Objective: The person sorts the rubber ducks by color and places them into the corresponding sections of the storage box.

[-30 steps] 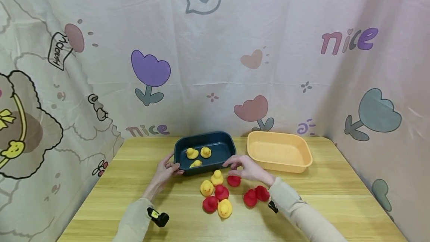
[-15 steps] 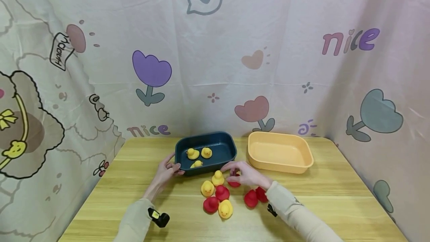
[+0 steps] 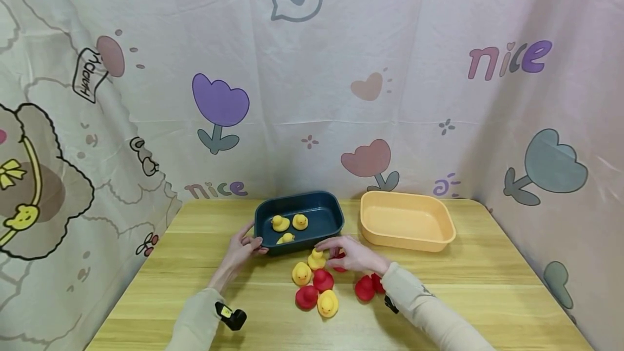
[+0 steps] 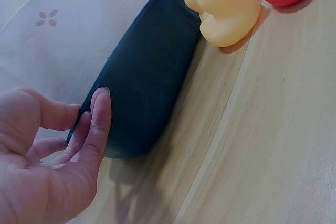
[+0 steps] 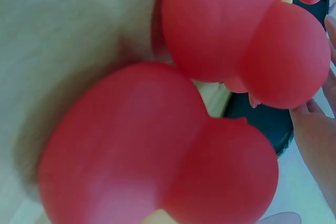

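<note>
My left hand (image 3: 244, 246) grips the left front corner of a dark blue plastic bin (image 3: 325, 215); thumb and fingers pinch its wall (image 4: 142, 87) in the left wrist view. Three yellow rubber ducks (image 3: 300, 222) sit inside the bin. My right hand (image 3: 355, 253) reaches over a yellow rubber duck (image 3: 316, 260) in front of the bin. Its fingertips overlap the duck's head, with the thumb on the right side; a firm hold cannot be made out. A red rubber duck (image 3: 339, 264) is partly hidden beneath this hand.
More yellow ducks (image 3: 327, 304) and red ducks (image 3: 306, 297) lie in front on the wooden table (image 3: 244, 318). Two red ducks (image 5: 121, 145) are close to the right wrist. A pale orange bin (image 3: 404, 218) stands at the back right, before a printed curtain (image 3: 292, 69).
My right hand has moved left, from above the red duck to the yellow duck beside it. The left hand keeps its grip on the blue bin.
</note>
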{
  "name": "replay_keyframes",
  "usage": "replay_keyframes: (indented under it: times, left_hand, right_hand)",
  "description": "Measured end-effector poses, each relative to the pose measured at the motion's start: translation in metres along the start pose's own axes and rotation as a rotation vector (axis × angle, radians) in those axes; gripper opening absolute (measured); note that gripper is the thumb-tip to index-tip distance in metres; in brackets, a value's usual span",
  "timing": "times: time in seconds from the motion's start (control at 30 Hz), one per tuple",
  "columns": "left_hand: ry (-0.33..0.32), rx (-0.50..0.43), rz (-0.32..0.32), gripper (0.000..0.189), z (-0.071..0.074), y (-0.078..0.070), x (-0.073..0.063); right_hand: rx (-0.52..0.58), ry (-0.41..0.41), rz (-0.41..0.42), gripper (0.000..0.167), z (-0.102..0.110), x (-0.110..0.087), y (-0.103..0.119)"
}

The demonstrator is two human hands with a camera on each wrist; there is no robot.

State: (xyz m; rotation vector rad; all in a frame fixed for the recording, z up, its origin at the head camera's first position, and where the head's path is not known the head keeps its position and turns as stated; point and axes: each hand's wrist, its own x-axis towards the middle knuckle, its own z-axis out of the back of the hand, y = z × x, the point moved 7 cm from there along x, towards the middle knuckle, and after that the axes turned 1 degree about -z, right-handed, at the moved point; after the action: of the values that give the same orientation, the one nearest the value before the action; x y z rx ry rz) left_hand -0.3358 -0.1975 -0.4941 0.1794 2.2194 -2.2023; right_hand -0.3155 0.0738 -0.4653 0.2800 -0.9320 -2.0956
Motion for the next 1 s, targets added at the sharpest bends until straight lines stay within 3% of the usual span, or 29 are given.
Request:
replay_keyframes:
  times: [0.4, 0.67, 0.87, 1.0]
  left_hand:
    - [0.002, -0.003, 0.006, 0.069, 0.0001, 0.0, -0.0008]
    - [0.007, -0.022, 0.003, 0.068, 0.0002, -0.0014, -0.0009]
    - [0.016, -0.011, 0.0, 0.068, -0.0002, -0.0021, -0.0021]
    - [0.023, -0.008, 0.004, 0.069, -0.001, -0.0021, -0.0028]
  right_hand:
    - [-0.011, 0.01, -0.008, 0.036, -0.002, 0.0027, 0.0]
    - [-0.162, 0.016, -0.029, 0.034, -0.0061, 0.0035, -0.0039]
    - [-0.18, 0.0, 0.012, 0.034, -0.006, 0.0046, -0.0018]
    - [-0.169, 0.019, -0.017, 0.038, -0.0083, 0.0051, -0.0036]
